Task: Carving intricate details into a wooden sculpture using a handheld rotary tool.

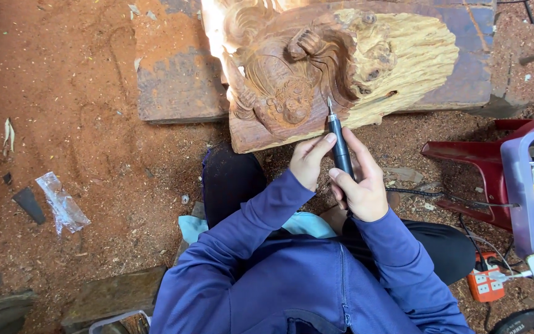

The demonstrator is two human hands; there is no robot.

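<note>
Head view: right hand (361,185) fingers wrapped closed around a slim black rotary carving tool (340,147); left hand (309,159) fingers closed on the same barrel from the other side, thumb along it. Tool upright, its metal tip touching the lower edge of the wood carving (316,68). Carving is reddish-brown, deeply cut with curled relief forms; its right part is pale, rough and splintery. It rests on a flat grey slab (177,83) on sawdust-covered ground (75,105). Red stool (483,164) to the right; crumpled clear plastic bag (63,203) well apart on the left.
</note>
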